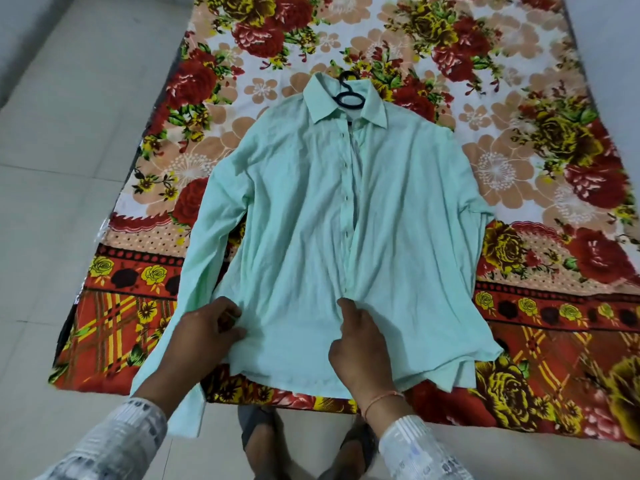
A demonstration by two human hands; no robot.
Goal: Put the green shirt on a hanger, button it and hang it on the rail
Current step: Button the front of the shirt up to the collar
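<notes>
Pinching green shirt [311, 209] hem: left hand [201, 336], right hand [360, 351] fingers.

White long sleeves [114, 441] with grey printed patches and ribbed cuffs — one on each arm. Thin orange-pink thread [382, 400] tied round the right wrist. Dark open sandals [259, 427] on both feet — grey straps.

Green shirt [304, 209] — thin, crinkled cloth

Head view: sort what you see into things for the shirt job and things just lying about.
For the job:
- pale green button-front cotton shirt
- dark plastic hanger showing at its collar
- left hand and right hand, both on the hem

Lying about:
- red and yellow floral bedsheet
- grey sandals
</notes>
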